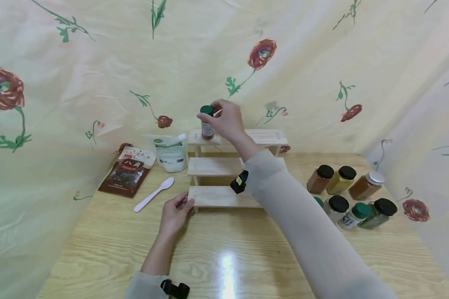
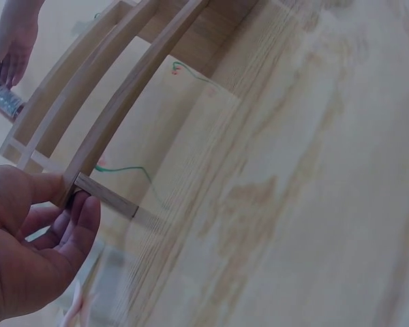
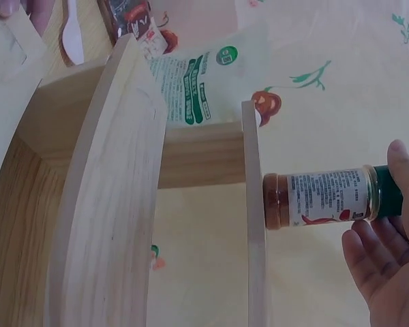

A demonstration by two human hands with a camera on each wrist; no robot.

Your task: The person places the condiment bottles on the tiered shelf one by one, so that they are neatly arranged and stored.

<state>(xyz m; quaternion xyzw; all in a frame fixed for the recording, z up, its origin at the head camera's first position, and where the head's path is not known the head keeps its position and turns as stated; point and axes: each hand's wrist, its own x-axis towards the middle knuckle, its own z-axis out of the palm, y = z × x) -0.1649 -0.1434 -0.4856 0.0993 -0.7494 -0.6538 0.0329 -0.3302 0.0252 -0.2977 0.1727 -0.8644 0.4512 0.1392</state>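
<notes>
One end of the lowest tier of a three-tier wooden shelf (image 1: pixel 224 196) is pinched between the thumb and bent fingers of the left hand (image 1: pixel 174 214), probably to keep the frame from sliding on the table (image 1: pixel 198 257). Left of it lies a white spoon (image 1: pixel 154 194); to the right, at least seven capped spice jars (image 1: pixel 337 206) are grouped well apart, likely leaving the arm room to reach. Farther back are a brown star anise packet (image 1: pixel 129 172) and a white pouch (image 1: pixel 171 154), which stands beside the shelf. Farthest, the right hand (image 1: pixel 228 120) has its fingers clamped at the green cap of a chili-labelled spice jar (image 1: pixel 207 131), upright on the top tier's left end, base touching wood. Gripping high seems to leave that base unobstructed. Flowered cloth (image 1: pixel 194 62) hangs behind.
</notes>
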